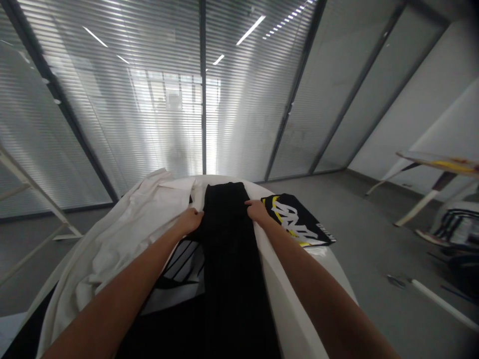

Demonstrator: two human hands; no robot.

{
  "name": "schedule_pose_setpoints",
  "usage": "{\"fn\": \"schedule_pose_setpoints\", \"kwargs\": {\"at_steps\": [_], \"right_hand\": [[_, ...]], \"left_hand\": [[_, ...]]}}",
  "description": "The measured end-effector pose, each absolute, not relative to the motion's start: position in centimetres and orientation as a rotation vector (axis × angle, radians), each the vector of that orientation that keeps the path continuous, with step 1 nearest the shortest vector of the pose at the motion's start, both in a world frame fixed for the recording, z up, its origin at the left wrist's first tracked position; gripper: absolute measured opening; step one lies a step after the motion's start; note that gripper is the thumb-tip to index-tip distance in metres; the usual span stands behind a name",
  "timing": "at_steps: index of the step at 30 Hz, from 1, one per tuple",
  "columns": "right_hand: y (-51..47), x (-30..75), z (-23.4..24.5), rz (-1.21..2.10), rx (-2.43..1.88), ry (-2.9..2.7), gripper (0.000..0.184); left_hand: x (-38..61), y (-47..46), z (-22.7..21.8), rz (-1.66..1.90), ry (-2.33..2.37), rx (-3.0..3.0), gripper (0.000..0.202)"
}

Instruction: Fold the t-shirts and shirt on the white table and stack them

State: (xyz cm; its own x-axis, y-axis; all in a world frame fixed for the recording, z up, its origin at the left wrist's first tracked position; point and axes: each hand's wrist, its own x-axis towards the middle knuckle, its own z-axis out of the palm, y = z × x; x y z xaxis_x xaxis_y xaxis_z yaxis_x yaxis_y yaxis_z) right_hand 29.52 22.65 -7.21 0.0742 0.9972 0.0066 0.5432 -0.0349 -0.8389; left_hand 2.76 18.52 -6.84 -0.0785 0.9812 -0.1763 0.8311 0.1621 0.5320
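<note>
A long black garment stretches across the white table away from me, its far end squared off. It looks like a pair of trousers or a shirt; I cannot tell which. My left hand pinches its left edge near the far end. At the opposite edge, my right hand is closed on the same cloth. Under my left forearm lies a black piece with a grey and white print. White crumpled fabric is heaped to the left. Right of my hand rests a folded black cloth with white and yellow lettering.
The rounded white table ends beyond the cloth, close to a glass partition with blinds. A pale metal frame stands at left. On the right are another table, a striped bundle and a white tube on the floor.
</note>
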Motion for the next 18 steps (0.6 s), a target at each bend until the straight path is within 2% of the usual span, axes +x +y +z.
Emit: {"fn": "schedule_pose_setpoints", "kwargs": {"at_steps": [3,5,8,12,16,18], "right_hand": [[23.5,28.9,-7.7,0.68,-1.763,-1.611,0.052],[23.4,28.3,-7.9,0.62,-1.797,-1.659,0.052],[21.9,27.5,-7.8,0.549,-1.839,-1.722,0.049],[17.8,26.7,-7.3,0.42,-1.983,-1.728,0.051],[14.5,26.7,-7.0,0.357,-2.202,-1.813,0.052],[14.0,26.9,-7.1,0.346,-2.168,-1.946,0.048]], "left_hand": [[1.9,16.7,-5.5,0.328,1.918,1.761,0.067],[1.4,15.1,-4.6,0.248,1.844,1.706,0.07],[1.1,12.9,-4.3,0.193,1.681,1.675,0.055],[1.6,11.5,-6.2,0.353,1.673,1.625,0.026],[2.4,10.9,-7.6,0.565,1.614,1.371,0.019],[2.7,10.6,-7.5,0.672,1.521,1.214,0.017]]}}
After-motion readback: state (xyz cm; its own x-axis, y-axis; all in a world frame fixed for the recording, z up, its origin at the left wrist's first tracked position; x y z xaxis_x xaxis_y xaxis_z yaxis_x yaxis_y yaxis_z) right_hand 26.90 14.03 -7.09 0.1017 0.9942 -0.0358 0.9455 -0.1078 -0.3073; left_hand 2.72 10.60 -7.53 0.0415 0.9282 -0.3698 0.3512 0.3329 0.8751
